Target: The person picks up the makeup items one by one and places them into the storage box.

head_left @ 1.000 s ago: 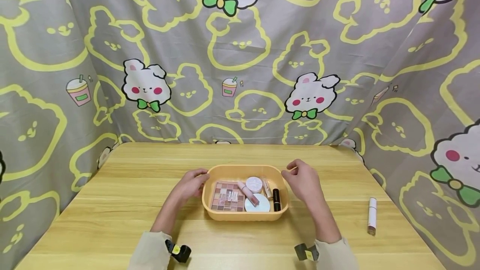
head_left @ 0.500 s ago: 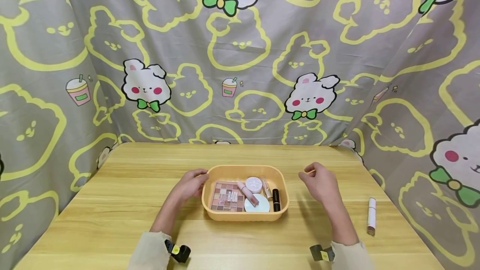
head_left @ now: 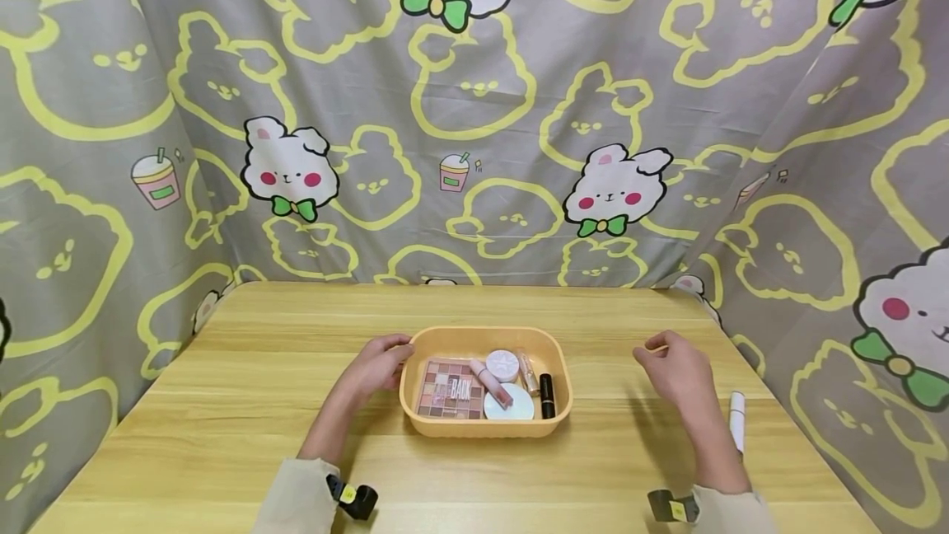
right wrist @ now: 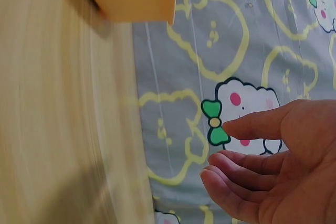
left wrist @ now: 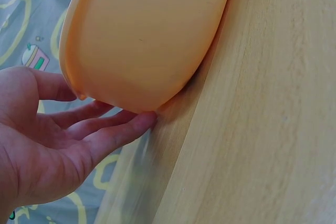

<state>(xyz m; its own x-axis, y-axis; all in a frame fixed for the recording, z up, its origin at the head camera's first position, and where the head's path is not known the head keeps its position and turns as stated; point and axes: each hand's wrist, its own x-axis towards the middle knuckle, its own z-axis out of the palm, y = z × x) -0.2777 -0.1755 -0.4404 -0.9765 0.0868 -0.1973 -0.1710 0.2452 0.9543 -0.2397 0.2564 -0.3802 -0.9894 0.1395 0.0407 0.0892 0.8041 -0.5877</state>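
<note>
An orange plastic basket rests mid-table with cosmetics inside. An eyeshadow palette fills its left half. To the right lie a pink lip gloss tube, a round white compact, a smaller round white case, a clear slim tube and a black tube. My left hand holds the basket's left end; in the left wrist view the thumb is at the rim and the fingers reach along the outer wall. Loosely curled, my right hand holds nothing, well right of the basket.
A white lipstick-like tube lies at the table's right side, partly behind my right forearm. The wooden table meets a grey patterned curtain at the back and sides. Black wrist cameras sit on both sleeves.
My right hand has left the basket's right end and moved to the right, now overlapping part of the white tube. The left hand and the basket have stayed in place.
</note>
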